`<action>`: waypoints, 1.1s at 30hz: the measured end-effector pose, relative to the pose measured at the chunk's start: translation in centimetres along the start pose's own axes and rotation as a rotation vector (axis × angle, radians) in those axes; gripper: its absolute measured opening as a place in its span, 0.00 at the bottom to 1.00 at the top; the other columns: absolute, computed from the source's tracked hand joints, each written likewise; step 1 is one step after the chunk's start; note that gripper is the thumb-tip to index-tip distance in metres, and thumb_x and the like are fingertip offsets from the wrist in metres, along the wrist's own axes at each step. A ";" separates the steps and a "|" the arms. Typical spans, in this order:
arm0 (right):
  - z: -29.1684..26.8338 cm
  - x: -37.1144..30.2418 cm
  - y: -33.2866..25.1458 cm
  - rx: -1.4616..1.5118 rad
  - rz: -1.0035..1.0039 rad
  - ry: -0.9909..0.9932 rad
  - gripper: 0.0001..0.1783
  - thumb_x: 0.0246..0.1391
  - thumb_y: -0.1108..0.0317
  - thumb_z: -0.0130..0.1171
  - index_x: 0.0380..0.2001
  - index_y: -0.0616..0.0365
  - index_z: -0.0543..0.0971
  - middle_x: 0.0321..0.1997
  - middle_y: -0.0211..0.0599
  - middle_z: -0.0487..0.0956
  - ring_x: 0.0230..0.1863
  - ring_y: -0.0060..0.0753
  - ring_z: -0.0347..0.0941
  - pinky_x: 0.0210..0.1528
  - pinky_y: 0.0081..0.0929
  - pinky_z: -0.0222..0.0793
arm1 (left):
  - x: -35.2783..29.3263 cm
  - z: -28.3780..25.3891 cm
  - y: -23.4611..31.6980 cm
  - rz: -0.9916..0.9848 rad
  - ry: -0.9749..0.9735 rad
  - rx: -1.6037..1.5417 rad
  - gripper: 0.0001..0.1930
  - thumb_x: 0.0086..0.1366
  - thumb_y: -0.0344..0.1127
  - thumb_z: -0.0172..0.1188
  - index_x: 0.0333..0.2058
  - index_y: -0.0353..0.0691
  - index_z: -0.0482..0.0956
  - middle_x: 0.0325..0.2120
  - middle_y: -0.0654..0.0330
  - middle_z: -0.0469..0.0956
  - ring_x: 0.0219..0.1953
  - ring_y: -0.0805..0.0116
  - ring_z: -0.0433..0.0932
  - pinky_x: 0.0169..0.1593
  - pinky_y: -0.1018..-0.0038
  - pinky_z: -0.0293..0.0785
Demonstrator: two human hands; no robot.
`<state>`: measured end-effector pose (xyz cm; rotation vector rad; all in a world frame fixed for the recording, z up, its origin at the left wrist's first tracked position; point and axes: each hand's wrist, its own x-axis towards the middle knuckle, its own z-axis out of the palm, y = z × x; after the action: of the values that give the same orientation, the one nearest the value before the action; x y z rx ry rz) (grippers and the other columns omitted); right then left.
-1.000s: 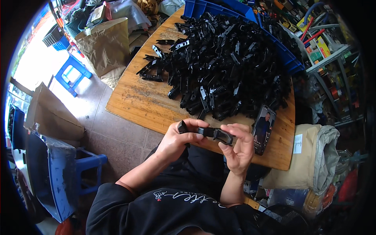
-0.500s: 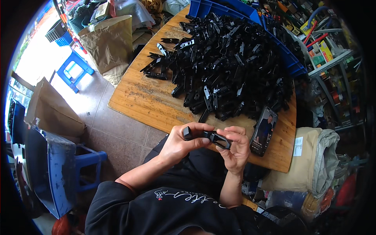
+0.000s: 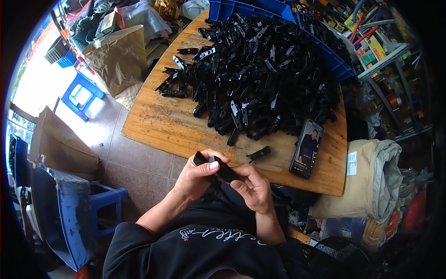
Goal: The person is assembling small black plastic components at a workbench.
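Observation:
Close to my body, just off the table's near edge, my left hand (image 3: 191, 179) is closed round a long black part (image 3: 226, 171), its thumb pressed on top. A second black end (image 3: 200, 158) sticks out by the left index finger; whether it belongs to the same part I cannot tell. My right hand (image 3: 254, 189) has its fingers curled round the part's lower right end, with the thumb beneath. One loose black piece (image 3: 259, 154) lies on the wooden table (image 3: 160, 118) just beyond my hands. Behind it spreads a large heap of similar black pieces (image 3: 260, 69).
A phone (image 3: 306, 149) with a lit screen lies right of the heap. Blue crates (image 3: 332, 58) border the table's far side. Paper sacks (image 3: 121, 60) stand left, another sack (image 3: 346, 186) at right. Blue stools (image 3: 82, 95) stand on the floor, and a crowded shelf (image 3: 385, 63) fills the right.
Both hands have come lower and slightly left, and the black part has turned in them. The loose piece beyond my hands is now visible. The whole view has shifted slightly.

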<state>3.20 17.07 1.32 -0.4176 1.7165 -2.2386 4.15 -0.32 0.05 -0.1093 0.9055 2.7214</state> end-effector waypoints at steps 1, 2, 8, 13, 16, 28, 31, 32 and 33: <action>-0.9 0.9 -1.1 -0.435 -0.227 -0.066 0.18 0.51 0.64 0.57 0.42 0.65 0.71 0.42 0.40 0.75 0.38 0.28 0.69 0.42 0.23 0.66 | 0.2 -0.1 0.0 0.049 0.021 -0.029 0.13 0.53 0.35 0.60 0.36 0.35 0.72 0.26 0.61 0.72 0.28 0.72 0.72 0.35 0.76 0.69; -1.5 1.7 -2.0 -0.871 -0.456 -0.130 0.18 0.49 0.67 0.59 0.42 0.64 0.72 0.44 0.41 0.75 0.39 0.32 0.70 0.43 0.26 0.66 | 0.5 -0.3 0.0 0.097 0.040 -0.058 0.12 0.54 0.37 0.60 0.34 0.36 0.72 0.26 0.62 0.72 0.29 0.72 0.72 0.35 0.76 0.69; -4.1 2.9 -2.2 -1.326 -0.457 -0.001 0.21 0.41 0.79 0.59 0.43 0.61 0.73 0.32 0.35 0.74 0.34 0.32 0.67 0.38 0.25 0.65 | 1.1 0.3 1.2 0.038 -0.055 -0.213 0.10 0.52 0.31 0.58 0.31 0.42 0.66 0.38 0.54 0.72 0.34 0.65 0.73 0.43 0.64 0.71; -1.6 1.5 -1.9 -0.383 -0.234 0.260 0.22 0.48 0.73 0.60 0.46 0.64 0.67 0.32 0.31 0.71 0.30 0.15 0.67 0.33 0.13 0.64 | 1.3 1.6 -1.0 0.433 -0.025 0.679 0.24 0.43 0.26 0.66 0.42 0.34 0.70 0.41 0.54 0.72 0.32 0.74 0.70 0.38 0.79 0.67; -1.3 0.9 -1.9 -0.111 -0.143 0.224 0.20 0.47 0.74 0.61 0.43 0.65 0.67 0.32 0.32 0.71 0.30 0.17 0.69 0.34 0.12 0.67 | 1.6 1.7 -2.2 0.663 -0.111 0.837 0.17 0.45 0.24 0.65 0.37 0.32 0.73 0.39 0.53 0.74 0.36 0.71 0.74 0.41 0.77 0.70; -30.6 10.1 -8.0 -1.665 -0.170 0.545 0.18 0.46 0.72 0.56 0.44 0.58 0.73 0.46 0.44 0.74 0.51 0.45 0.63 0.52 0.32 0.59 | 2.4 2.3 -1.2 0.152 0.126 0.460 0.10 0.49 0.24 0.61 0.33 0.35 0.75 0.24 0.62 0.75 0.25 0.77 0.73 0.33 0.81 0.69; -31.7 9.8 -7.0 -1.577 -0.071 0.574 0.21 0.46 0.71 0.56 0.47 0.56 0.71 0.45 0.46 0.74 0.49 0.47 0.67 0.50 0.33 0.62 | 2.2 2.9 -0.9 0.137 0.155 0.414 0.10 0.48 0.24 0.60 0.31 0.33 0.74 0.23 0.59 0.75 0.24 0.74 0.73 0.32 0.80 0.69; -32.1 9.2 -6.8 -1.472 -0.047 0.638 0.22 0.47 0.71 0.56 0.48 0.54 0.70 0.44 0.46 0.75 0.48 0.47 0.69 0.49 0.33 0.64 | 2.3 2.9 -0.9 0.120 0.164 0.428 0.10 0.46 0.24 0.59 0.30 0.32 0.74 0.22 0.57 0.75 0.22 0.72 0.72 0.30 0.79 0.68; -30.2 8.8 -6.5 -1.386 -0.064 0.666 0.20 0.47 0.69 0.55 0.46 0.54 0.71 0.44 0.48 0.75 0.45 0.47 0.72 0.46 0.33 0.66 | 2.3 2.5 -0.8 0.121 0.181 0.434 0.10 0.46 0.24 0.59 0.30 0.32 0.74 0.22 0.57 0.75 0.22 0.72 0.72 0.30 0.79 0.68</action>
<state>-17.23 41.91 0.61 0.0798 3.4207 -0.8333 2.14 2.33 1.26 -0.2218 1.5780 2.5789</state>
